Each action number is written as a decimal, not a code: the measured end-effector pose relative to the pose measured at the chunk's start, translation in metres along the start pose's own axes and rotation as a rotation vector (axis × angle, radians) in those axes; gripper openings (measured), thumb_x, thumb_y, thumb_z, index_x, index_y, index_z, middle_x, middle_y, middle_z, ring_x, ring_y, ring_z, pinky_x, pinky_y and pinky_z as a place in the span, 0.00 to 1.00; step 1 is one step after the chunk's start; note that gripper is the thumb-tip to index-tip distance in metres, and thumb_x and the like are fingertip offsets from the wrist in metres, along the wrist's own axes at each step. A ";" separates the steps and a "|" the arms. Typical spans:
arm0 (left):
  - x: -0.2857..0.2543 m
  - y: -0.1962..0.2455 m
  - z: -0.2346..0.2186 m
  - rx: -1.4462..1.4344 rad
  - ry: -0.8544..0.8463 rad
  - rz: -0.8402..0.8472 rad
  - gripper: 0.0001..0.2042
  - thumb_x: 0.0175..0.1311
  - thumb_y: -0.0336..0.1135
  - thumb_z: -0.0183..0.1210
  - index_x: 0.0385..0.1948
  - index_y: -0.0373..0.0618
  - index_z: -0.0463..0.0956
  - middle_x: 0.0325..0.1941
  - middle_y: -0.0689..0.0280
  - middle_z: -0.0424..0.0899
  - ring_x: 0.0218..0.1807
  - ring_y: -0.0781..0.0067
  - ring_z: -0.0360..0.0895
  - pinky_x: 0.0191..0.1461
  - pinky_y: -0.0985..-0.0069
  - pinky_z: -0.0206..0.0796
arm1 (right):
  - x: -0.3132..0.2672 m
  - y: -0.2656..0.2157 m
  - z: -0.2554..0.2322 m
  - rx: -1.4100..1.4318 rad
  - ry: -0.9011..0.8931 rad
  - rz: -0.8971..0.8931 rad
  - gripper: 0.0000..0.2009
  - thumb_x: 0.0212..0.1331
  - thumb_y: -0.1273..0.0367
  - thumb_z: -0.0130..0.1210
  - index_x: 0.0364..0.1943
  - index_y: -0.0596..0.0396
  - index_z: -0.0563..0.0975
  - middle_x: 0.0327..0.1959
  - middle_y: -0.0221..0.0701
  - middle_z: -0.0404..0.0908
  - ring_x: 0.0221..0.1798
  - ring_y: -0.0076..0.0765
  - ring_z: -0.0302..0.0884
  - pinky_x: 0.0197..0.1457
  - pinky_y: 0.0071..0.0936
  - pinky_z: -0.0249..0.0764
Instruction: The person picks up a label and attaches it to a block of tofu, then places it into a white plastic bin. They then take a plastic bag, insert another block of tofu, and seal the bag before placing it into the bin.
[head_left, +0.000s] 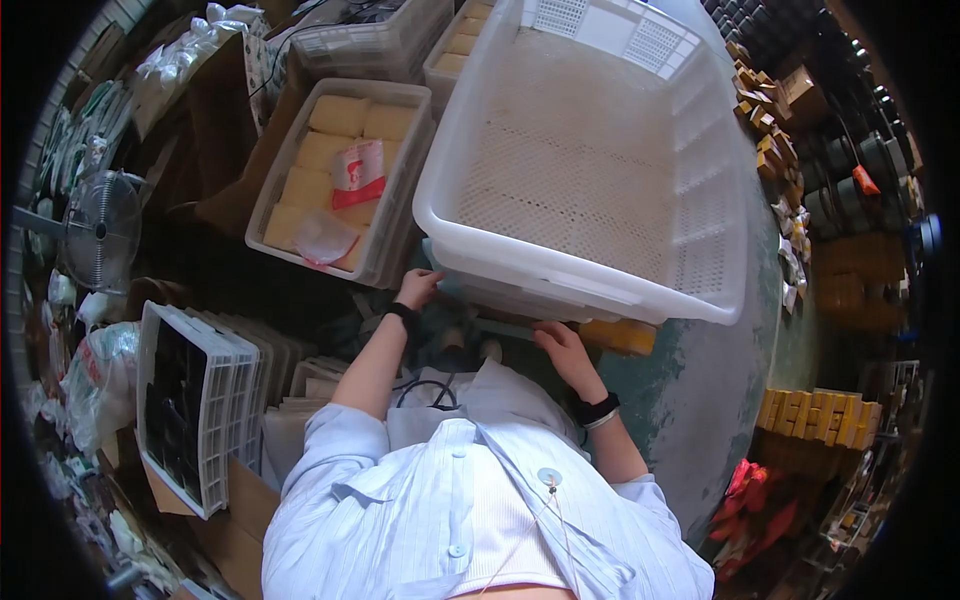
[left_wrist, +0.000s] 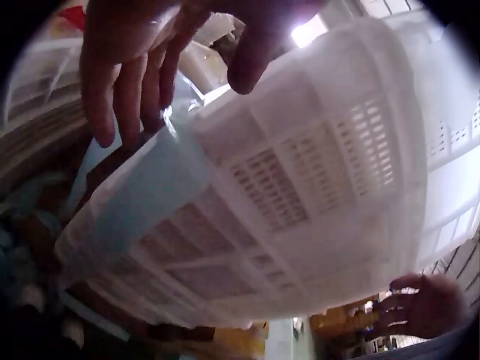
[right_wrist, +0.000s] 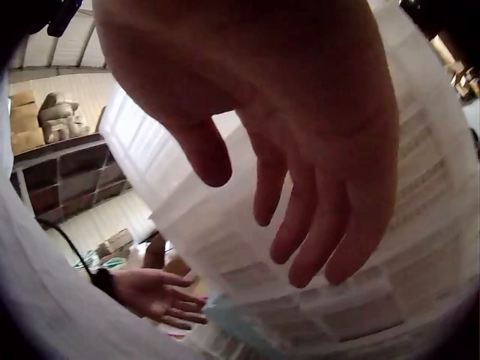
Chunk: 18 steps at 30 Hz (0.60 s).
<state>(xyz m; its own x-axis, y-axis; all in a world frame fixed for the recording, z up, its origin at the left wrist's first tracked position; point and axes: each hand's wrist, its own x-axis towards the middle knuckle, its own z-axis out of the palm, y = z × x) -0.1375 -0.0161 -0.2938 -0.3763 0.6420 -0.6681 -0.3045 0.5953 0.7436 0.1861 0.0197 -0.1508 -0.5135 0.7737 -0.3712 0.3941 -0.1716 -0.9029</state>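
Note:
A big white plastic crate (head_left: 575, 268) with a perforated floor takes up the middle of the head view. Nothing lies on the bare part of its floor that shows. My left hand (head_left: 418, 288) is by its near left corner, fingers loosely bent and holding nothing. A pale blue sheet (left_wrist: 154, 191) lies against the crate's side below that hand. Farther right, my right hand (head_left: 568, 355) hovers just in front of the crate's near side. In the right wrist view its fingers (right_wrist: 304, 232) hang apart, with the crate's white wall behind them.
Left of the crate, a clear bin (head_left: 258, 222) holds pale yellow blocks and a red-and-white packet (head_left: 358, 172). Stacked white crates (head_left: 215, 420) and a fan (head_left: 103, 230) stand at the left. Yellow boxes (head_left: 820, 418) are piled at the right.

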 end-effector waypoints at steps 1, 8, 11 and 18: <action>0.010 -0.007 0.001 0.040 0.048 0.040 0.19 0.50 0.33 0.66 0.41 0.35 0.71 0.28 0.67 0.75 0.31 0.75 0.75 0.34 0.74 0.68 | -0.004 -0.025 0.005 -0.033 -0.015 -0.042 0.14 0.62 0.67 0.52 0.47 0.62 0.75 0.39 0.34 0.80 0.41 0.28 0.76 0.46 0.24 0.71; -0.001 -0.005 0.021 0.238 0.344 0.446 0.27 0.44 0.24 0.66 0.45 0.47 0.60 0.27 0.62 0.74 0.29 0.69 0.75 0.36 0.70 0.69 | -0.018 -0.185 0.019 -0.556 0.240 -0.990 0.15 0.52 0.72 0.59 0.46 0.55 0.77 0.35 0.36 0.78 0.39 0.40 0.75 0.44 0.33 0.71; -0.009 0.004 0.023 0.309 0.325 0.561 0.26 0.44 0.23 0.65 0.45 0.49 0.61 0.25 0.63 0.72 0.28 0.69 0.74 0.35 0.70 0.68 | 0.007 -0.222 0.033 -0.845 0.443 -1.088 0.17 0.49 0.71 0.62 0.46 0.52 0.76 0.38 0.37 0.77 0.41 0.40 0.75 0.44 0.35 0.72; -0.009 0.007 0.019 0.292 0.243 0.507 0.21 0.45 0.24 0.63 0.42 0.49 0.65 0.22 0.64 0.70 0.27 0.65 0.73 0.34 0.69 0.67 | 0.032 -0.239 0.043 -1.111 0.044 -0.651 0.15 0.48 0.67 0.61 0.41 0.54 0.75 0.36 0.35 0.78 0.45 0.42 0.76 0.40 0.34 0.72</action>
<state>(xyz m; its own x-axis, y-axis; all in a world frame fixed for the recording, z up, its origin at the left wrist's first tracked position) -0.1201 -0.0083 -0.2833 -0.6095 0.7712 -0.1835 0.2022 0.3751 0.9046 0.0428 0.0598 0.0435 -0.8327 0.5457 0.0938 0.5125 0.8237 -0.2427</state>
